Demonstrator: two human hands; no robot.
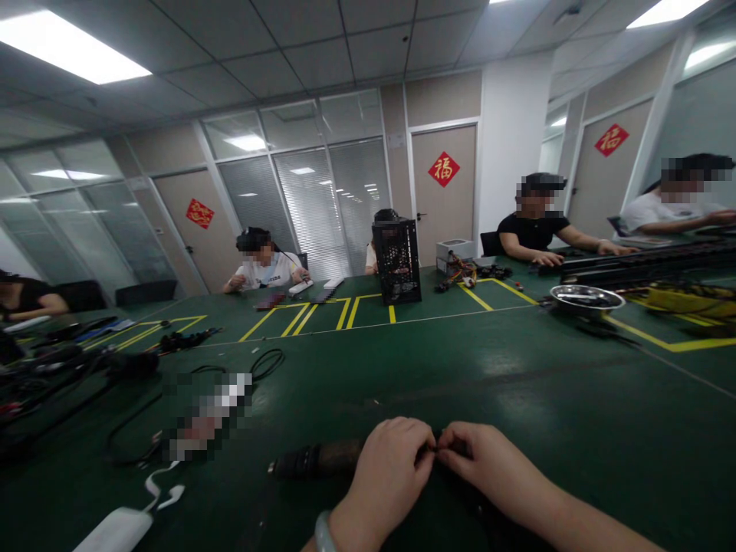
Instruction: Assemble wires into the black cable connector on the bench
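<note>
My left hand point(391, 475) and my right hand point(486, 464) meet low in the head view, their fingertips pinching a thin dark cable point(435, 447) between them. A thick black sleeved cable bundle point(316, 460) lies on the mat just left of my left hand and runs under it. Much of the cable is hidden by my fingers. A pale bangle point(325, 533) circles my left wrist.
A green workbench mat point(517, 383) with yellow tape lines holds a pixelated object, loose black cables, a white cord, a steel bowl point(586, 299) and a black mesh computer case point(396, 261). Several co-workers sit along the far side.
</note>
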